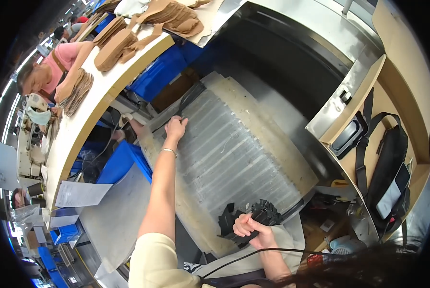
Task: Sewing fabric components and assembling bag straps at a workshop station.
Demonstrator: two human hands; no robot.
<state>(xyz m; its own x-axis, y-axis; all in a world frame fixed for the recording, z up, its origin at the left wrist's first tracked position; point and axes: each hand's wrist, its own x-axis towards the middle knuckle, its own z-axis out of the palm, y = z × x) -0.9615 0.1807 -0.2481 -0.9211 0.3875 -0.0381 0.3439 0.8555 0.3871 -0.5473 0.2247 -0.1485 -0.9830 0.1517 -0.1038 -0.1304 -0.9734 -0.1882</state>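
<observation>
A grey translucent conveyor belt with lengthwise strips point(229, 153) fills the middle. My left hand point(175, 126) reaches to its upper-left edge, fingers curled at dark thin strips point(190, 98); what they hold is too small to name. My right hand point(253, 229), near the belt's lower end, has its fingers wrapped round a bundle of small black pieces point(265, 212). More flat black material point(227, 216) lies just left of that bundle.
A curved bench point(66, 153) holds stacks of brown pieces point(114, 48); a co-worker in pink point(64, 62) leans there. Blue bins point(155, 72), a steel housing point(330, 36), and a cardboard tray point(416, 144) with a black bag point(388, 192) and phone surround the belt.
</observation>
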